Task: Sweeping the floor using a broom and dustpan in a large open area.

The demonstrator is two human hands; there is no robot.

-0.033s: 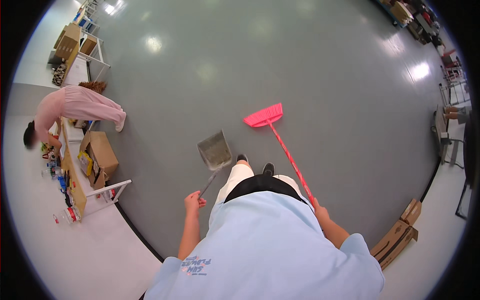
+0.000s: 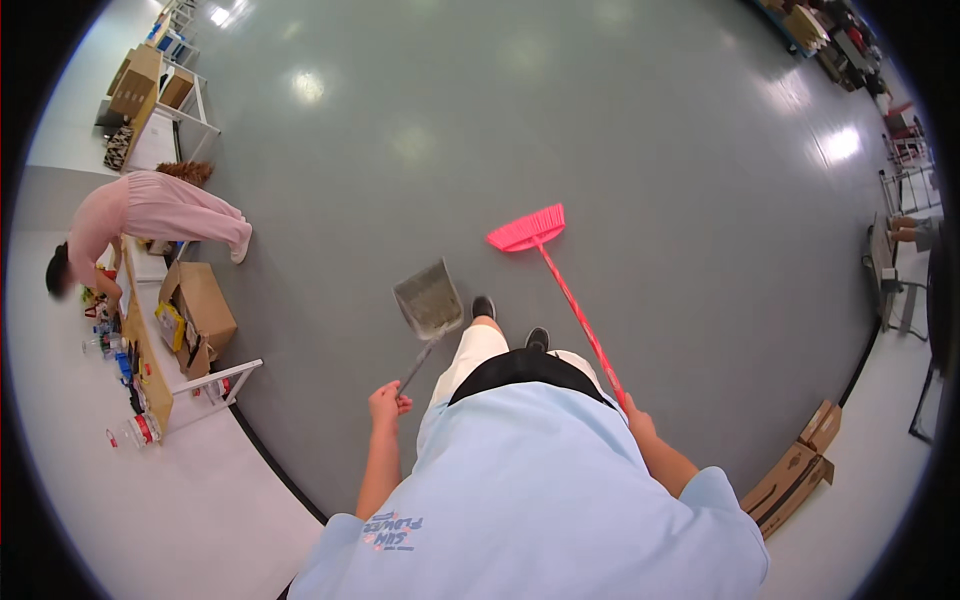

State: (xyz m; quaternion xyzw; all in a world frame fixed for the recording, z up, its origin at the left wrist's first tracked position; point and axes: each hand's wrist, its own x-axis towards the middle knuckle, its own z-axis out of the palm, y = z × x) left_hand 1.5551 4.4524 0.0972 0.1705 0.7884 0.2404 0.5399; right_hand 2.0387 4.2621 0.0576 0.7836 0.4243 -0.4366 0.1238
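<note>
My left hand is closed round the grey handle of a dustpan. The pan lies to the front left of my feet, with dusty marks on its inside. On the other side, my right hand grips the red-and-white handle of a broom. Its pink bristle head is out ahead of my feet, to the right of the dustpan, with a gap between the two. The broom handle slants down to my right hip, where my shirt partly hides the fingers.
Grey shiny floor stretches ahead. At the left, a person in pink bends over a table with bottles and small items, beside an open cardboard box. Flattened cartons lean by the right wall. Carts and equipment line the far right.
My left foot has come slightly forward, showing more of the shoe. The broom and dustpan have shifted barely, and both hands keep their hold.
</note>
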